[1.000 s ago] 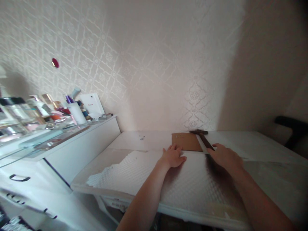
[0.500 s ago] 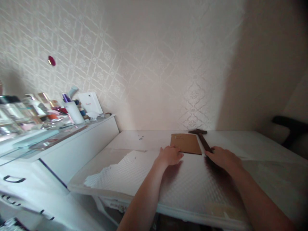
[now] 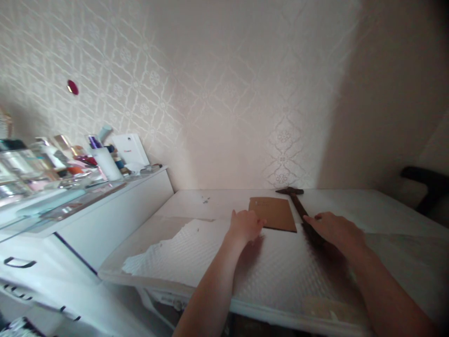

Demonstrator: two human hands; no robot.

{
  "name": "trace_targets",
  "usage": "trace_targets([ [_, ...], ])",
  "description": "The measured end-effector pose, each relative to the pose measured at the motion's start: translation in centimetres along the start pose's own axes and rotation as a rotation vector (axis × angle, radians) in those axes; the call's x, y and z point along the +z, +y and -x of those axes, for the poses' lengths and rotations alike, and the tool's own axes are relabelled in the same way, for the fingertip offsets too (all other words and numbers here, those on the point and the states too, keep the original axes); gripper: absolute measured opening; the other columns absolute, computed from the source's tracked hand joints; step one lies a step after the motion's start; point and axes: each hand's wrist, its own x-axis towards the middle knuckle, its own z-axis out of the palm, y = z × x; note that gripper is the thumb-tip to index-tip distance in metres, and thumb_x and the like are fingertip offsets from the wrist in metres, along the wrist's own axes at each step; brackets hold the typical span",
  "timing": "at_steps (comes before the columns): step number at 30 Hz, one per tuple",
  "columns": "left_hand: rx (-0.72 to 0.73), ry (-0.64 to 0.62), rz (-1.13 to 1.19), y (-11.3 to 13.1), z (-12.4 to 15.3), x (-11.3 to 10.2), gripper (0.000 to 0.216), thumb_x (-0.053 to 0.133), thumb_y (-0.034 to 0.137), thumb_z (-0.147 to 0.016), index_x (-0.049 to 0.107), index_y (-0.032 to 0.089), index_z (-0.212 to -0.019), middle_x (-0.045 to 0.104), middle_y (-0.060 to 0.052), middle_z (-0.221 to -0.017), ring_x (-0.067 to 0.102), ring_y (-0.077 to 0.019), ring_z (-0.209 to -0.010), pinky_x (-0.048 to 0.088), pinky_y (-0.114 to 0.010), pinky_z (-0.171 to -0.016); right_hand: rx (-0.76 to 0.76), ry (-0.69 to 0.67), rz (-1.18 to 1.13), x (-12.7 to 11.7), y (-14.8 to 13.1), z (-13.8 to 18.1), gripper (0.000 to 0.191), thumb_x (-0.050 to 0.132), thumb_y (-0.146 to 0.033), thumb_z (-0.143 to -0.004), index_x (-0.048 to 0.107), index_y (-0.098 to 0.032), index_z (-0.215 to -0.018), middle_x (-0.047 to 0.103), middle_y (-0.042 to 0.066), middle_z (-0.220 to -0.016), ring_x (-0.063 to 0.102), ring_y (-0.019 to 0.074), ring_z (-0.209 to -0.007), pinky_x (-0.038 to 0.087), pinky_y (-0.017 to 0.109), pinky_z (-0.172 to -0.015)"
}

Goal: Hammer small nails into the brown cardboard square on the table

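The flat, rectangular brown board (image 3: 275,213) has come nearer, seemingly easier to reach, touching the left hand (image 3: 246,225), whose grip I cannot tell; the right hand (image 3: 331,230) grasps a dark T-shaped hammer (image 3: 298,204).

Assorted bottles (image 3: 109,164) crowd a white cabinet (image 3: 136,210) beside the patterned wall (image 3: 224,117).

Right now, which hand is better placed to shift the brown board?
Probably the left hand: it is at the near left corner of the brown board, while the right hand holds the hammer.
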Motion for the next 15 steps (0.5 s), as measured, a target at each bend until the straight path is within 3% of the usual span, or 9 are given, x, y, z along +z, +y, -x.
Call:
trace_targets([
  [4, -0.048, 0.07, -0.036, 0.1, 0.0, 0.0, 0.047, 0.029, 0.049, -0.083, 0.063, 0.016, -0.09, 0.063, -0.012, -0.091, 0.057, -0.025, -0.088, 0.035, -0.043, -0.084, -0.005, 0.083, -0.015, -0.8, -0.7, 0.4, 0.056, 0.03, -0.057, -0.076, 0.058, -0.02, -0.106, 0.062, 0.016, -0.091, 0.056, 0.0325, -0.089, 0.042, 0.04, -0.068],
  [9, -0.12, 0.13, -0.045, 0.1, -0.3, 0.2, 0.047, 0.029, 0.047, -0.084, 0.063, 0.016, -0.094, 0.064, -0.012, -0.092, 0.057, -0.0242, -0.089, 0.038, -0.038, -0.083, -0.251, 0.201, -0.031, -0.6, -3.9, 1.7, 0.046, 0.029, -0.045, -0.082, 0.051, -0.02, -0.114, 0.063, 0.009, -0.085, 0.059, 0.0243, -0.077, 0.042, 0.035, -0.068],
  [11, -0.154, 0.163, -0.03, 0.1, -0.5, 0.3, 0.047, 0.028, 0.046, -0.085, 0.063, 0.016, -0.094, 0.064, -0.011, -0.091, 0.057, -0.024, -0.088, 0.039, -0.037, -0.081, -0.387, 0.251, -0.02, 0.4, -5.0, 2.0, 0.046, 0.029, -0.04, -0.083, 0.049, -0.015, -0.116, 0.061, 0.011, -0.094, 0.057, 0.0228, -0.085, 0.04, 0.033, -0.076],
  [15, -0.183, 0.247, 0.054, 0.0, -1.1, 0.6, 0.047, 0.024, 0.041, -0.087, 0.064, 0.018, -0.095, 0.064, -0.01, -0.091, 0.058, -0.023, -0.086, 0.041, -0.035, -0.079, -0.564, 0.207, 0.031, 2.4, -5.9, 2.0, 0.048, 0.032, -0.038, -0.083, 0.043, -0.011, -0.122, 0.054, 0.015, -0.112, 0.047, 0.0243, -0.105, 0.029, 0.038, -0.092],
])
